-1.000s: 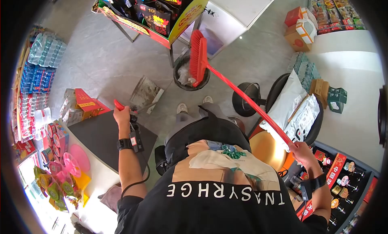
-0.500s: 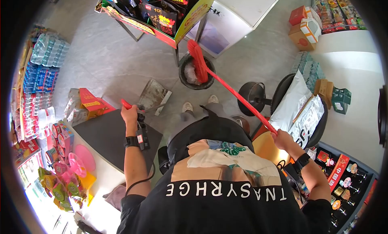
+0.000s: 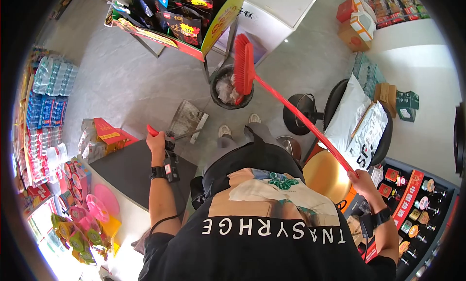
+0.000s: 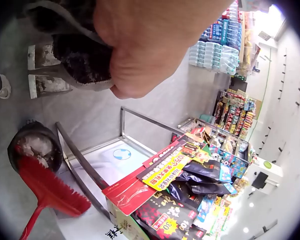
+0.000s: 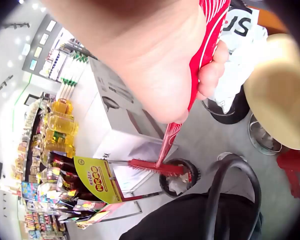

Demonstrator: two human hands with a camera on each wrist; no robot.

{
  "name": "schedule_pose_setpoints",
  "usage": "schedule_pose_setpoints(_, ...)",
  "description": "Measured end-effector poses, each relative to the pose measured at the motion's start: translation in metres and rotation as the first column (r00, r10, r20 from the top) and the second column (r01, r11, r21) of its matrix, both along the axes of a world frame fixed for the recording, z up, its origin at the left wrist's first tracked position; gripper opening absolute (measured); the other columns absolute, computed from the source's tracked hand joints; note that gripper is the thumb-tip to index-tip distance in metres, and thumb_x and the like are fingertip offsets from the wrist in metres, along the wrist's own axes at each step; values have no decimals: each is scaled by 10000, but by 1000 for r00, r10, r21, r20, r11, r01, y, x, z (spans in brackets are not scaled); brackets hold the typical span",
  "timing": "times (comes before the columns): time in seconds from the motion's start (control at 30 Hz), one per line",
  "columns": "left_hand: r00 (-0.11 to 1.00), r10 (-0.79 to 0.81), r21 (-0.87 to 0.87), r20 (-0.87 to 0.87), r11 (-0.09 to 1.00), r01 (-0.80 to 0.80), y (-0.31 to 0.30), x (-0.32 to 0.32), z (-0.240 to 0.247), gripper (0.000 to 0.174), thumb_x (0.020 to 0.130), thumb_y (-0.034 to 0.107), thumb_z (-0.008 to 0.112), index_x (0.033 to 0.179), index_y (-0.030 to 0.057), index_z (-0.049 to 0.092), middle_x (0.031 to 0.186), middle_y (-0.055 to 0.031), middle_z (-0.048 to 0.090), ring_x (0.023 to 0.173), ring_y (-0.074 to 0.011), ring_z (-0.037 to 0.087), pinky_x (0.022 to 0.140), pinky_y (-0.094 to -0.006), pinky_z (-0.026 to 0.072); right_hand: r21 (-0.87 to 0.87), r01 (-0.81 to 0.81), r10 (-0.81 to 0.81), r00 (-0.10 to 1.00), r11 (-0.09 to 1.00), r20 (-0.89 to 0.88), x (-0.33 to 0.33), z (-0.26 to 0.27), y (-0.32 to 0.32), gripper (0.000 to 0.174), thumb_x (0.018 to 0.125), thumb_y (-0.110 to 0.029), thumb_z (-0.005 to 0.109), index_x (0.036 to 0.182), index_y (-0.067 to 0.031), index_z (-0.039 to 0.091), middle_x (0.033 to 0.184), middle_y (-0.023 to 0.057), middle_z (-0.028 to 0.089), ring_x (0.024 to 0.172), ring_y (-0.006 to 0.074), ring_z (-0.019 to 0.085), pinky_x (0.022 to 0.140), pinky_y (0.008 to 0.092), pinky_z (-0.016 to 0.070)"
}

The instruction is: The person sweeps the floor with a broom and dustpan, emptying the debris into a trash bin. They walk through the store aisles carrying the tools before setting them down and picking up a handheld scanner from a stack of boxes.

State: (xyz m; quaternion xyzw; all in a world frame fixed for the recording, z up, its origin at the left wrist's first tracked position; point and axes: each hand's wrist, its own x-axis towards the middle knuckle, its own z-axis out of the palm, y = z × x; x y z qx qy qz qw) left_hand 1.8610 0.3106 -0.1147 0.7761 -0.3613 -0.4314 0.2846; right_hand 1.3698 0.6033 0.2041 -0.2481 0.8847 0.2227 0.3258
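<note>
My right hand (image 3: 364, 185) grips the end of a long red broom handle, fingers wrapped round it in the right wrist view. At its far end the red broom head (image 3: 244, 63) is over the right side of a black bin (image 3: 215, 97), bristles toward the bin's left. Crumpled pale rubbish (image 3: 224, 89) lies inside the bin. My left hand (image 3: 156, 147) holds the red-tipped handle of a dustpan (image 3: 187, 117). The dustpan is grey and dirty, with a pale edge, left of the bin in the head view.
A snack display stand (image 3: 191, 52) is close behind the bin. To the right are a round black stool (image 3: 297, 117) and a chair (image 3: 334, 94) loaded with white parcels (image 3: 345, 116). A dark counter top (image 3: 141, 167) lies below my left hand. My shoes (image 3: 224, 131) are near the bin.
My right hand came in toward my body, then went back out to the right. The broom head dipped toward the bin and has risen again. The left hand keeps its hold on the dustpan.
</note>
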Motion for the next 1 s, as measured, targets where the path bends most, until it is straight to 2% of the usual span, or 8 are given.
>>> schedule_pose_setpoints(0.07,997,-50,6,60,999,49,-3,-1,-7,149,596,52,563,707,-22,498,613,-69,530,538,-140,503,503,-277,404,-41,198,-194,977,979,92,15,17,8,443,809,-408,478,726,25,522,511,133,502,439,221,524,435,323,408)
schedule_pose_setpoints(0.1,996,-64,1,59,998,64,-5,-3,-8,148,597,53,563,705,-22,495,610,-70,528,536,-142,503,501,-280,404,-97,320,-306,942,943,136,31,28,5,404,826,-380,478,678,-5,490,436,45,402,330,113,400,323,262,312)
schedule_pose_setpoints(0.23,993,-109,-23,36,994,110,-5,-6,-10,145,600,56,565,694,-23,488,604,-71,527,527,-146,499,493,-289,403,-112,563,-523,812,819,260,43,32,39,359,842,-344,474,641,-47,459,438,-8,362,322,76,338,310,232,261)
schedule_pose_setpoints(0.47,992,-118,-35,44,992,119,-2,-5,2,148,598,56,564,690,-32,486,596,-73,528,521,-146,496,483,-285,398,-83,617,-580,772,783,260,49,10,62,412,830,-414,481,652,-44,447,440,4,381,331,83,346,312,236,259)
schedule_pose_setpoints(0.6,998,-59,-72,21,996,60,6,-1,0,136,602,56,560,689,-25,494,594,-63,521,516,-143,493,476,-280,393,-67,667,-606,710,742,358,38,5,87,421,831,-426,470,647,-48,435,439,7,379,334,84,347,319,232,257)
schedule_pose_setpoints(0.8,998,-52,-83,18,995,53,16,0,11,119,611,55,557,696,-13,509,592,-46,514,494,-135,485,455,-271,382,-110,625,-570,761,773,310,34,-17,106,399,844,-387,459,640,-45,438,441,14,385,333,87,353,317,232,261)
schedule_pose_setpoints(0.83,999,-48,-103,20,993,50,20,-7,20,118,610,54,557,695,-13,510,592,-44,514,493,-134,484,453,-270,380,-96,622,-570,760,777,314,27,-17,113,427,836,-423,453,650,-39,444,442,24,409,320,92,363,300,243,272)
schedule_pose_setpoints(1.0,997,-61,-92,39,994,64,30,-10,43,165,597,65,562,717,-32,502,617,-58,516,519,-137,478,479,-278,387,-156,653,-576,738,741,351,17,-7,144,404,838,-406,464,652,-47,443,447,17,409,324,84,360,302,231,267)
